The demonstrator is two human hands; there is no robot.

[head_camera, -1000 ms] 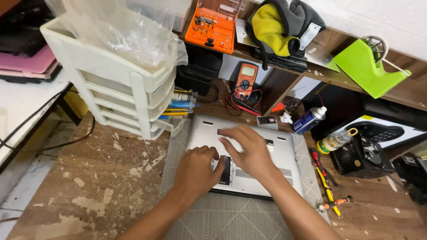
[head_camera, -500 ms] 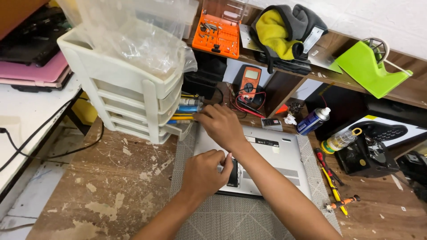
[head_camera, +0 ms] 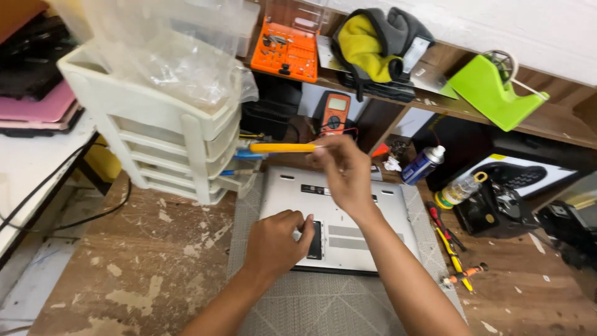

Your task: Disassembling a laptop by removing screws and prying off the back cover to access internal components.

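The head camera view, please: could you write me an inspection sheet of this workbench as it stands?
Surface: worn wooden bench with flaking paint, grey mat under the work.
Job's things: silver laptop lying base up; yellow-handled screwdriver.
Clutter: white drawer unit, spray can, green tape dispenser, orange bit case, small screwdrivers.
Fingers: left hand rests on the laptop; right hand holds the screwdriver above it.
Cables: black cable trailing off the white table; red multimeter lead.
Surroundings: wooden shelf, white wall.
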